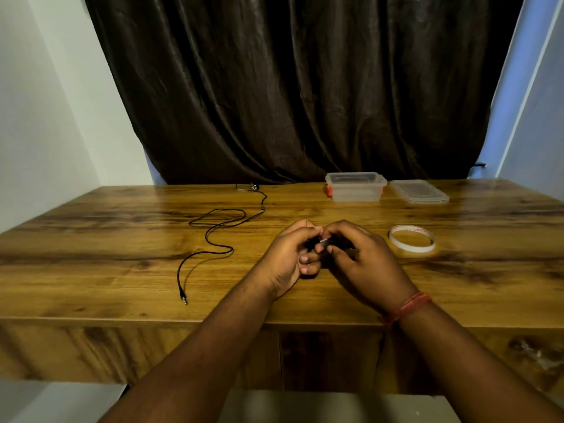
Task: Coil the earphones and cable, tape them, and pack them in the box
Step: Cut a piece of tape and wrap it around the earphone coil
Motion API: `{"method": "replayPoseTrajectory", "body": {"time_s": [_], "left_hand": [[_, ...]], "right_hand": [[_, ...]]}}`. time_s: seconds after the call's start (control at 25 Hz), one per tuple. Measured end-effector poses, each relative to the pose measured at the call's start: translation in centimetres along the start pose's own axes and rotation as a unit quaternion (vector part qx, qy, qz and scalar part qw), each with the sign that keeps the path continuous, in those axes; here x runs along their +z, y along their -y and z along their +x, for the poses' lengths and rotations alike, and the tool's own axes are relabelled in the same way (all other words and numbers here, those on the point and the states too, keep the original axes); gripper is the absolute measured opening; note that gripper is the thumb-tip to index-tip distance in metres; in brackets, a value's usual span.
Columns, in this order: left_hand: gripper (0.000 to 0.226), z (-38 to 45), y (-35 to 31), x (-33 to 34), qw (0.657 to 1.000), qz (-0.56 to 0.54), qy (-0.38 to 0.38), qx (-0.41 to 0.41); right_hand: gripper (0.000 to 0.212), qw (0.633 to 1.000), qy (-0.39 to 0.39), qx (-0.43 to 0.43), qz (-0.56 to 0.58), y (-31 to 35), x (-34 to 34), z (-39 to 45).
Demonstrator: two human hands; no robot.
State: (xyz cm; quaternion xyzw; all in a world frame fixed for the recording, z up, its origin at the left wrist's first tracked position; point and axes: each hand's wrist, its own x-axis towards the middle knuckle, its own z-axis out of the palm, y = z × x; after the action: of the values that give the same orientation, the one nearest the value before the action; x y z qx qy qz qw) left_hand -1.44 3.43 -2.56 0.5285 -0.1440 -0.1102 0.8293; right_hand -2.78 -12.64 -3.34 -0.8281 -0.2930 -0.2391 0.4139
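Head view. My left hand (pixel 288 250) and right hand (pixel 355 254) meet at centre frame, just above the table (pixel 91 270). Fingers of both curl around a small dark bundle (pixel 323 244), mostly hidden; looks like a coiled cable, with a thin pale strip across it, can't tell if that's tape. Both hands clamped on the bundle, thumbs and fingertips pinching it from either side. A red thread band (pixel 409 306) sits on my right wrist.

Left of centre, the earphones (pixel 213 236) lie loose and uncoiled on the table, wire snaking from the plug at lower left up to the earbuds near the back edge. Tape roll (pixel 412 238) lies flat just right of my right hand, not touching. Box (pixel 355 187) sits open at upper right of the table, orange clip on its left end. Lid (pixel 419 191) lies flat beside it, to the right. Dark curtain (pixel 290 87) behind the table.
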Motion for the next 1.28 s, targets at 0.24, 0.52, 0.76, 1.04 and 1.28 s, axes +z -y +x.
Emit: {"method": "replayPoseTrajectory", "body": {"time_s": [0.24, 0.52, 0.76, 1.04, 1.28], "left_hand": [[0.016, 0.02, 0.43, -0.09, 0.999, 0.048, -0.001, 0.022], [0.022, -0.03, 0.62, 0.03, 0.993, 0.113, 0.008, 0.036], [0.016, -0.10, 0.49, -0.08, 0.994, 0.106, 0.007, 0.034], [0.016, -0.47, 0.51, 0.35, 0.985, 0.167, 0.001, 0.051], [0.011, -0.41, 0.80, 0.57, 0.958, 0.277, -0.038, 0.070]], "right_hand": [[0.023, 1.000, -0.023, -0.001, -0.004, 0.10, -0.16, -0.07], [0.022, 0.999, -0.044, 0.017, 0.010, 0.21, -0.18, -0.06], [0.021, 0.998, -0.045, 0.029, 0.018, -0.05, -0.14, -0.03], [0.021, 0.998, -0.044, 0.028, 0.026, 0.12, -0.21, -0.03], [0.020, 0.998, -0.050, 0.037, 0.023, 0.07, -0.23, -0.05]]}}
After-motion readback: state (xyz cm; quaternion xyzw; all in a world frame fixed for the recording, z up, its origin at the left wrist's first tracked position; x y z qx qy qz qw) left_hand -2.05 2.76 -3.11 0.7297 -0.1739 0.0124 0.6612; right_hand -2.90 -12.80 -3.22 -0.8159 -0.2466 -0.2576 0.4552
